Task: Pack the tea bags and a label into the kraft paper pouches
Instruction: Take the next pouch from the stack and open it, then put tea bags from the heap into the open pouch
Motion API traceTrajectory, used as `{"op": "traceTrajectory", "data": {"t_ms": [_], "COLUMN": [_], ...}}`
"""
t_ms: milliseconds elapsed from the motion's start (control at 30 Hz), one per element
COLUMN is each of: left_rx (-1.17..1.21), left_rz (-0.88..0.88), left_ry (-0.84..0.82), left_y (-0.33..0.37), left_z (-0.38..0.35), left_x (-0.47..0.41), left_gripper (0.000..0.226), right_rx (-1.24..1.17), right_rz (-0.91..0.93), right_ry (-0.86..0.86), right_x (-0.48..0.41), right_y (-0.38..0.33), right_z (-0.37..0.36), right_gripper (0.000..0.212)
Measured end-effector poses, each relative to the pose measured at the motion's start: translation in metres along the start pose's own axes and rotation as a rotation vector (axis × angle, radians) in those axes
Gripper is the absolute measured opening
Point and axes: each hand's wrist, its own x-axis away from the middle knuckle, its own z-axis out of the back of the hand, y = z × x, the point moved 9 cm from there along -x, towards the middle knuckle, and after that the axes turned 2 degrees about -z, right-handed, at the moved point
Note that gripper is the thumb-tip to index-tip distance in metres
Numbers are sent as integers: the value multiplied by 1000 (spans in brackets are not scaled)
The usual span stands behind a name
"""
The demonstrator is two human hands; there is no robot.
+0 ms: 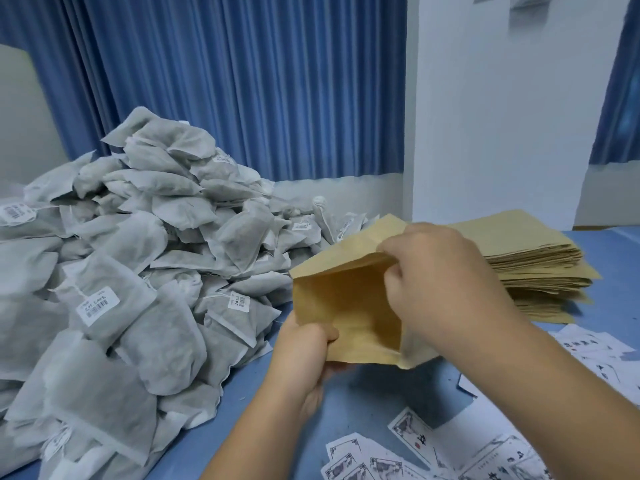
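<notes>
I hold one kraft paper pouch (346,306) above the blue table, its mouth spread wide toward me and its inside bare. My left hand (304,355) grips the pouch's lower left edge. My right hand (440,282) pinches the upper lip at the right and pulls it apart. A big heap of grey-white tea bags (138,265) with small barcode tags fills the left half of the table. White printed labels (519,441) lie scattered at the lower right.
A thick stack of flat kraft pouches (540,268) sits behind my right hand. The blue table (374,403) shows between the heap and the labels. A blue curtain (242,84) and a white wall (502,105) stand behind.
</notes>
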Motion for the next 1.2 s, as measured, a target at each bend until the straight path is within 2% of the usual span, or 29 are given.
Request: {"op": "traceTrajectory", "data": {"t_ms": [133,400,533,633,800,900,1033,1200], "left_rx": [88,-123,-160,-240,-601,-1020,-1475,-1603], "left_rz": [-40,-140,-210,-344,-681,-826,-902,-876], "left_ry": [-106,-126,-39,105,252,274,277,448], "left_y": [7,22,38,71,164,213,256,317], "left_z": [-14,-19,-6,17,40,40,48,80], "left_x": [6,13,14,14,9,0,-24,-59], "left_gripper": [32,28,32,14,15,15,19,24], "right_rx": [-48,-48,-39,-61,-99,-99,-127,-121], "right_rz": [20,81,84,65,26,3,-29,-41], "right_ry": [-19,-109,-142,-135,-105,-91,-87,-77], "right_x": [-1,-5,-6,-9,-12,-11,-17,-52], "right_y": [1,8,12,17,28,31,28,11], "right_z": [4,-11,-18,-18,-17,-15,-15,-12], "right_gripper": [33,31,30,36,35,29,24,24]}}
